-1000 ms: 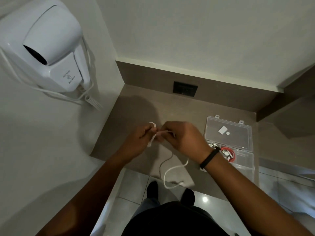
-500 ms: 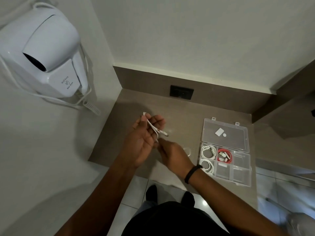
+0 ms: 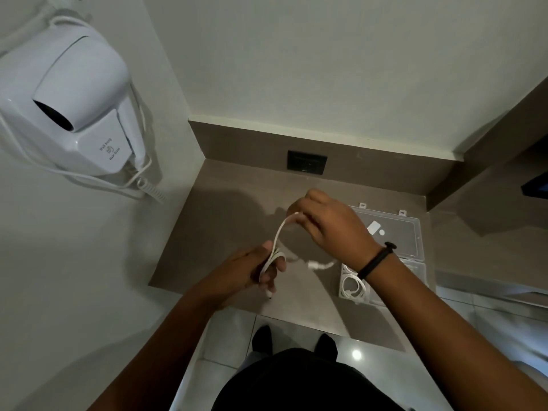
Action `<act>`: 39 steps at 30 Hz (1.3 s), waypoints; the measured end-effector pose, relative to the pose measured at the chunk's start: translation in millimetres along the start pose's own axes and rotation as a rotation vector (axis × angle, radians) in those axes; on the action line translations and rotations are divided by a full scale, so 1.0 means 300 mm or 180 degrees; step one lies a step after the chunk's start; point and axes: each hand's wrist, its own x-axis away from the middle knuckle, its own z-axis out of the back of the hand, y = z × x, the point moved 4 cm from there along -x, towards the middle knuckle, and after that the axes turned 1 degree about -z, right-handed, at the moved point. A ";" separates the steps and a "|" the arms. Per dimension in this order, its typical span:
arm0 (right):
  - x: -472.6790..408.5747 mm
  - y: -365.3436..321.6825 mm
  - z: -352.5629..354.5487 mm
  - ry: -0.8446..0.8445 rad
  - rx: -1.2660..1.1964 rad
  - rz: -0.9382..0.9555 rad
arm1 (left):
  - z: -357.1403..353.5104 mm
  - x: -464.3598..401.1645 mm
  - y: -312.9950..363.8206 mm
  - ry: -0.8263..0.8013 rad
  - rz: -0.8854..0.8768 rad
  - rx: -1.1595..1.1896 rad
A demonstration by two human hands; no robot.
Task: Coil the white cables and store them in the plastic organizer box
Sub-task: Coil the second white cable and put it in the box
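A white cable (image 3: 278, 236) runs between both my hands above the brown counter. My left hand (image 3: 255, 269) pinches several folded loops of it. My right hand (image 3: 324, 225) is raised higher and holds the cable's other stretch between its fingers. A loose end with a white plug (image 3: 315, 265) hangs blurred below my right wrist. The clear plastic organizer box (image 3: 416, 264) lies open on the counter to the right, its lid (image 3: 394, 232) flipped back. A coiled white cable (image 3: 353, 287) rests in its front left compartment; my right forearm hides the other compartments.
A white wall-mounted hair dryer (image 3: 74, 111) with a curly cord hangs on the left wall. A black socket plate (image 3: 307, 162) sits in the back upstand. The counter (image 3: 225, 221) ends close to my body, with tiled floor and my shoes below.
My right hand has risen from below my left hand to up and right of it, drawing the cable out. My left hand has dropped lower with the loops.
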 end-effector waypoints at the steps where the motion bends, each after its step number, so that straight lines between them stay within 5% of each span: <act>1: 0.002 0.022 -0.007 0.0071 -0.0064 -0.0098 | -0.023 0.005 0.011 -0.0140 -0.0069 0.0514; 5: 0.054 0.036 -0.148 -0.0149 -0.0347 -0.0513 | -0.098 0.008 0.096 -0.0382 -0.0713 0.1850; 8: 0.136 -0.026 -0.276 -0.0354 -0.0615 -0.0694 | -0.088 -0.018 0.139 0.0193 -0.1146 0.1959; 10: 0.186 -0.082 -0.337 -0.0465 -0.0610 -0.0468 | -0.048 -0.034 0.142 0.0870 -0.1304 0.1228; 14: 0.218 -0.143 -0.328 -0.0647 -0.0385 -0.0299 | 0.033 -0.039 0.118 0.2040 -0.1217 -0.1677; 16: 0.211 -0.157 -0.255 -0.0402 -0.0135 -0.0095 | 0.037 -0.043 0.103 0.1931 -0.1117 -0.2627; 18: 0.193 -0.156 -0.166 -0.0238 -0.0053 0.0092 | 0.024 -0.042 0.080 0.1440 -0.0902 -0.2826; 20: 0.165 -0.127 -0.086 -0.0216 -0.0126 0.0119 | -0.003 -0.025 0.054 0.0946 -0.0536 -0.2369; 23: 0.122 -0.056 -0.016 -0.0163 -0.0326 0.0008 | -0.083 0.004 0.023 0.0102 0.0023 -0.0631; 25: 0.118 -0.020 -0.010 -0.0062 -0.0844 -0.0152 | -0.137 0.007 0.025 -0.0416 -0.0011 0.0502; 28: 0.163 0.003 -0.058 -0.0005 -0.1983 -0.0783 | -0.179 -0.019 0.037 -0.0517 -0.0249 0.1356; 34: 0.336 0.026 -0.173 0.0003 -0.4273 -0.2174 | -0.208 -0.085 -0.031 -0.0259 -0.0231 0.1764; 39: 0.465 0.074 -0.215 0.0239 -0.4360 -0.2600 | -0.236 -0.123 -0.146 0.0618 0.0090 0.0623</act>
